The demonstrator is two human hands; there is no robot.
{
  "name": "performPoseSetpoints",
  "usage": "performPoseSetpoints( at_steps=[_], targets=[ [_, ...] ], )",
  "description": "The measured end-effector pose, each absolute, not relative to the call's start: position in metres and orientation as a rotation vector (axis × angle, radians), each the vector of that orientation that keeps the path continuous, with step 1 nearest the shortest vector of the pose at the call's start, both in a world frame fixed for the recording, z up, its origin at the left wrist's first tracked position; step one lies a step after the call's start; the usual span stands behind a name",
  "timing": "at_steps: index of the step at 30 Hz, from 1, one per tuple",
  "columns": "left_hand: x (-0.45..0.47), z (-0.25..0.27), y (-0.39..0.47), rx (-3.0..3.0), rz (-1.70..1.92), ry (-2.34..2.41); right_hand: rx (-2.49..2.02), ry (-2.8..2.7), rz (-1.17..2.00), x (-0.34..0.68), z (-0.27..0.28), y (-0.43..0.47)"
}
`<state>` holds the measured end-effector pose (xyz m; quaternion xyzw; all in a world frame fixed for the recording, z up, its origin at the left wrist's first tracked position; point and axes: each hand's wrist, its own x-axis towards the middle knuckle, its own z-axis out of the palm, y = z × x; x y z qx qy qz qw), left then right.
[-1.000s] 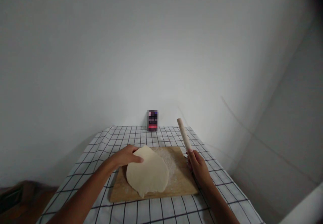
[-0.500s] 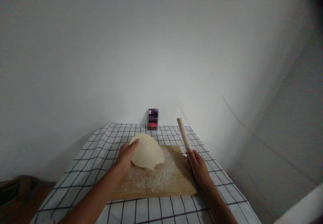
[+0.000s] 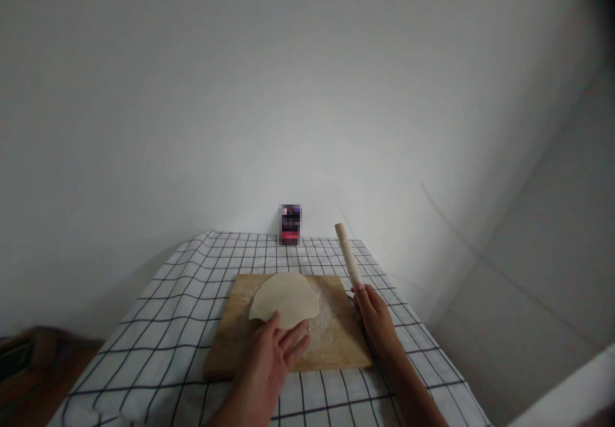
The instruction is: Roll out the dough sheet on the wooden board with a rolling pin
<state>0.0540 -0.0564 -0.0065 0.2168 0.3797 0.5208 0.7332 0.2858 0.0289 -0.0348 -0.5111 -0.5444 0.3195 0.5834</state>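
A thin, roughly round sheet of dough (image 3: 286, 297) with an uneven edge is over the floured wooden board (image 3: 225, 340). My left hand (image 3: 276, 350) is at its near edge, palm turned up. The thumb lies on top of the dough and the fingers pass under the rim, so that edge is pinched. Off the board's right side, my right hand (image 3: 377, 318) is wrapped round the lower end of a wooden rolling pin (image 3: 348, 254). The pin tilts up and away, clear of the dough. How much of the sheet rests on the board I cannot tell.
A black-and-white checked cloth (image 3: 168, 311) covers the table. Against the pale wall at the back stands a small dark, blurred-out object (image 3: 291, 225) with a red band. Part of a brown item (image 3: 29, 353) shows low on the left. A thin, pale thing peeks out beside my right hand.
My left hand has moved from the dough's left side to its near edge and turned palm up. The dough has come down flatter over the board. The right hand keeps the pin nearly still.
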Motion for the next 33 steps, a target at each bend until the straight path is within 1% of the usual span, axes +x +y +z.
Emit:
performPoseSetpoints(
  at_steps=[3,4,7,8,10,13,15,22,27,33],
  targets=[
    [0.059,0.000,-0.078,0.886,0.693,0.783,-1.195,-1.276,0.740,0.286,-0.035,0.029],
    [0.060,0.005,-0.080,1.112,0.685,0.819,-1.198,-1.281,0.737,0.287,-0.036,0.030],
    [0.053,0.025,-0.057,1.847,0.920,1.085,-1.214,-1.296,0.733,0.287,-0.037,0.030],
    [0.049,0.029,-0.041,2.092,0.897,1.152,-1.222,-1.294,0.731,0.287,-0.037,0.030],
    [0.041,0.029,-0.007,2.383,0.692,1.337,-1.234,-1.287,0.727,0.287,-0.037,0.029],
    [0.034,0.016,0.029,2.536,0.424,1.504,-1.237,-1.286,0.716,0.286,-0.036,0.028],
    [0.034,0.008,0.036,2.593,0.363,1.531,-1.227,-1.292,0.714,0.286,-0.035,0.028],
    [0.034,0.002,0.022,2.660,0.369,1.537,-1.220,-1.298,0.713,0.287,-0.036,0.028],
    [0.022,0.002,0.036,2.683,0.438,1.464,-1.210,-1.278,0.733,0.287,-0.037,0.028],
    [0.023,0.002,0.036,2.672,0.418,1.567,-1.223,-1.286,0.736,0.287,-0.037,0.028]
  ],
)
